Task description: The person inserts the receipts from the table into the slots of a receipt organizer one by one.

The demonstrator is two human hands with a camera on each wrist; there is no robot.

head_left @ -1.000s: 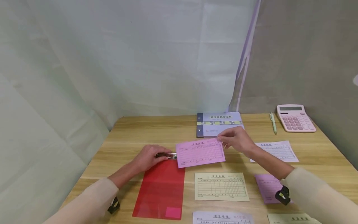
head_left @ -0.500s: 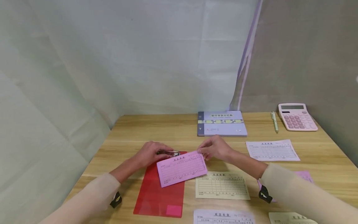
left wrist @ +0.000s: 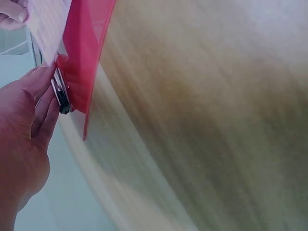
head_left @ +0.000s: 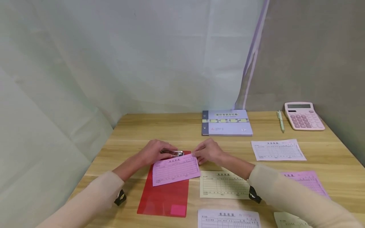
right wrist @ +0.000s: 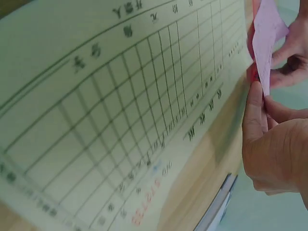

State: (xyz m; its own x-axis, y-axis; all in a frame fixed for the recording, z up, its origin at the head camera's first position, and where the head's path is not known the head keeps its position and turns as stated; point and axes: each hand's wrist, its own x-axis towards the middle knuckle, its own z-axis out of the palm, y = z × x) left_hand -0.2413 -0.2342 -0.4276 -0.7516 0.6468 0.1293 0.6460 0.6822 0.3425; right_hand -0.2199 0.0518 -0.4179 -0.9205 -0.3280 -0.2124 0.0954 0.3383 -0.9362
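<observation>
A red clipboard (head_left: 162, 200) lies on the left part of the wooden table. My left hand (head_left: 151, 152) grips the metal clip (head_left: 177, 153) at its top, thumb below and fingers above. Over the board's upper half, a pink receipt slip (head_left: 175, 171) slants with its upper edge close to the clip. My right hand (head_left: 209, 150) pinches that slip by its upper right corner. In the left wrist view, the slip (left wrist: 48, 26) hangs right by the fingertips at the clip. The right wrist view shows thumb and fingers of the right hand (right wrist: 279, 144) on the slip's edge.
Right of the board lie a yellow receipt (head_left: 223, 186) and a white receipt (head_left: 228, 218). Farther right are another white receipt (head_left: 278, 150), a pink receipt (head_left: 308, 181) and a yellow receipt (head_left: 288, 220). An account book (head_left: 228, 125), a pen (head_left: 280, 121) and a pink calculator (head_left: 303, 117) stand at the back.
My right hand has moved left and slightly down, bringing the pink receipt slip from beside the clip to over the clipboard. The left hand has stayed on the clip.
</observation>
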